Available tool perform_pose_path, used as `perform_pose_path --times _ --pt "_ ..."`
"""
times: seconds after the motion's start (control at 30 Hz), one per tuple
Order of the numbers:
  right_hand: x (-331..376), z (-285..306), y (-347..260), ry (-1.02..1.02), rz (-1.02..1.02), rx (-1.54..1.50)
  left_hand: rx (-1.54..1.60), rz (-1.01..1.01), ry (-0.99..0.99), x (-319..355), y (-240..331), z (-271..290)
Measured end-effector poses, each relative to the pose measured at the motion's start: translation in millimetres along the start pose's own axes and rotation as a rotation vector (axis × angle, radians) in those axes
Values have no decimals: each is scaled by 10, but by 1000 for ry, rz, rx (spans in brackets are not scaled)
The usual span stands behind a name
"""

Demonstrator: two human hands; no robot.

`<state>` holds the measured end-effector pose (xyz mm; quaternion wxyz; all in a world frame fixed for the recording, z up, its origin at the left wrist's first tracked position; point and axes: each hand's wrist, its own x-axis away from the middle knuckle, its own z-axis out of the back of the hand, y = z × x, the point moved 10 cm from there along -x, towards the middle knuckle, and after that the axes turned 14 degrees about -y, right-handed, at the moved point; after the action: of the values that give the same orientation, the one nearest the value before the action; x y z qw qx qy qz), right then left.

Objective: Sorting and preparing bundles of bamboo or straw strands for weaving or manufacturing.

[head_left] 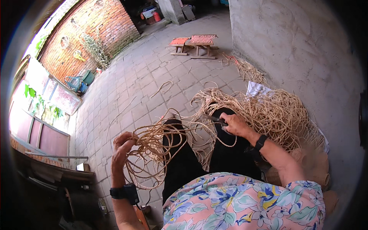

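Sorting loose cord (151, 135), apparently; the next move likely calls for a steady left pinch. Head view: one left hand (124, 142), 8 o'clock, pinching cord loops; one right hand (234, 124), 3 o'clock, curled round one dark tool (215, 119); one heap (285, 115), 3 o'clock, strands uncountable; two stools (203, 39), 12 o'clock.
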<state>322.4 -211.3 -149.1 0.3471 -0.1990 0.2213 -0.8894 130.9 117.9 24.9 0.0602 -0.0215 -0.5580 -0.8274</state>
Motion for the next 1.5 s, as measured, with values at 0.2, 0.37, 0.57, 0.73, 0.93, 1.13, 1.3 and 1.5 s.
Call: perform_pose_path --times 0.2,0.37,0.57,0.73,0.93,1.13,1.3,1.5 --pt "372 529 528 399 -132 -75 236 8 151 315 -403 624" --pt "837 1271 1413 599 -401 60 -253 -301 386 659 -507 1296" --pt "1417 1625 1941 727 -394 31 529 -160 542 873 -810 1533" --pt "1614 1364 2535 651 -522 -302 486 -183 660 1208 -1179 1916" --pt "2005 936 3365 675 -622 -470 386 -177 771 1310 -1288 1858" --pt "2434 677 3560 612 -684 -558 437 -58 596 1126 -1337 1715" --pt "2565 603 3010 502 -777 -557 209 150 365 1150 -1195 1259" --pt "2790 105 3545 212 -966 -672 -156 638 -194 1208 -2155 1229"
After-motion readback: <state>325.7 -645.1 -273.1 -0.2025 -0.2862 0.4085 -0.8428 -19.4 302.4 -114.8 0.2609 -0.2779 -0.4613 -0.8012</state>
